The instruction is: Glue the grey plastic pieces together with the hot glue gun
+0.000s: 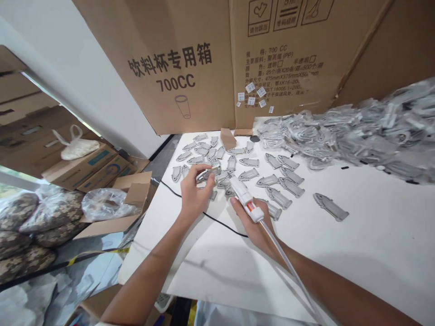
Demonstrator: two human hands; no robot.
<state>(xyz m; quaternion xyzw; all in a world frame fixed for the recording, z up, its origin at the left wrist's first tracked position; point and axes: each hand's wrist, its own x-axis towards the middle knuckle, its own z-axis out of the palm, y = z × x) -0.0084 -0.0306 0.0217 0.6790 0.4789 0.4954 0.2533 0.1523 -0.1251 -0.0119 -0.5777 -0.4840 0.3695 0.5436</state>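
My left hand point(193, 192) pinches a small grey fish-shaped piece point(206, 174) above the white table point(374, 235). My right hand point(253, 222) grips a white glue gun point(243, 195) with a clear glue stick point(288, 267) trailing back from it. The gun's nozzle points at the piece in my left hand. Several more grey fish-shaped pieces point(278, 197) lie spread flat on the table just beyond both hands.
A heap of bagged grey pieces point(356, 136) fills the table's far right. Large cardboard boxes point(190, 68) stand along the back. A black cord point(217, 221) crosses the table under my hands. Open cartons and plastic bags point(105, 203) sit on the floor at left.
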